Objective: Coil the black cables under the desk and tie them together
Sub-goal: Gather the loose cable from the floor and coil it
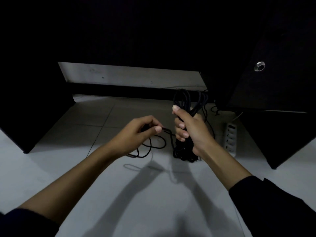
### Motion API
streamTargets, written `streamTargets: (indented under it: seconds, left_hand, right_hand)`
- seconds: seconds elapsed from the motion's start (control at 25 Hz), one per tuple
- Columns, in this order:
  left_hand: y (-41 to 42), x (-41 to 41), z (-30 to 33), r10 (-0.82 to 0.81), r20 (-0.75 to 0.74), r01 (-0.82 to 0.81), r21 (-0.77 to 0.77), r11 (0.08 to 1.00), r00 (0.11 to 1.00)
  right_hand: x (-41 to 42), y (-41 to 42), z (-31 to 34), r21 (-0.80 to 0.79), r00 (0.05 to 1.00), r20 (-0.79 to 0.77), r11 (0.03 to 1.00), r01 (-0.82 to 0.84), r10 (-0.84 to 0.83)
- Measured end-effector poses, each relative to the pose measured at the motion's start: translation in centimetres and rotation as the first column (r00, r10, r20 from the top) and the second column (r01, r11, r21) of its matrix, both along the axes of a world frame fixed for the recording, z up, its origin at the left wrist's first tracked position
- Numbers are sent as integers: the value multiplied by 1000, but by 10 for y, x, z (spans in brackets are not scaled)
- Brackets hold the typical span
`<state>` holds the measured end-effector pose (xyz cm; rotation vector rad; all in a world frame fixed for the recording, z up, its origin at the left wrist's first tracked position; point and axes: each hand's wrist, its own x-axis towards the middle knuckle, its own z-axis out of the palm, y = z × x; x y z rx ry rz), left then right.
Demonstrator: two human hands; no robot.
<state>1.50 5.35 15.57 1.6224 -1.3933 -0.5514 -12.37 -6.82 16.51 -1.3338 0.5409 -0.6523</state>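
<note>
My right hand (188,129) grips a coiled bundle of black cables (186,100) upright above the tiled floor; loops stick out above my thumb and more hang below my fist. My left hand (138,132) pinches the loose end of a black cable (166,130) that runs to the bundle. A slack loop of that cable (153,147) hangs under the left hand, just above the floor.
A white power strip (231,137) lies on the floor to the right of the bundle, with thin cables behind it. Dark desk panels stand at left (25,117) and right (282,125). A light wall strip (130,76) runs along the back.
</note>
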Motion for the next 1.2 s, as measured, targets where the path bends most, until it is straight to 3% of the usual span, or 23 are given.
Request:
streamTargets:
  seconds: [0.12,0.32,0.48,0.6,0.76,0.88,0.96,1.04,1.2]
  left_hand:
    - [-5,-6,16,-30,243,43,-50,998,970]
    - [-7,-9,25,0,379,22,-53,998,925]
    - [-9,-19,23,128,294,-93,-130,987,947]
    - [-10,-18,27,192,244,-171,-105,980,951]
    - [-8,3,29,7,310,-54,142,988,951]
    - [5,20,14,-34,164,-2,210,978,986]
    - [8,21,11,68,-117,-55,114,992,991]
    - [1,16,16,124,-396,-135,-1,991,910]
    - [-18,4,30,95,-538,-180,-108,978,838]
  right_hand:
    - [1,3,1,-124,997,-73,992,10,-19]
    - [0,2,1,-210,992,-95,976,56,-78]
    - [4,8,3,-232,978,-198,973,21,-69]
    - [6,12,3,-323,966,-238,946,19,-101]
    - [4,10,2,-225,976,-212,974,7,-56]
    - [-1,1,3,-139,991,-128,990,29,-47]
    - [-4,-1,-1,-178,993,-117,984,4,-25]
    - [-4,4,-6,-247,992,-122,969,-14,-16]
    - [2,13,-11,-322,995,-97,946,-43,12]
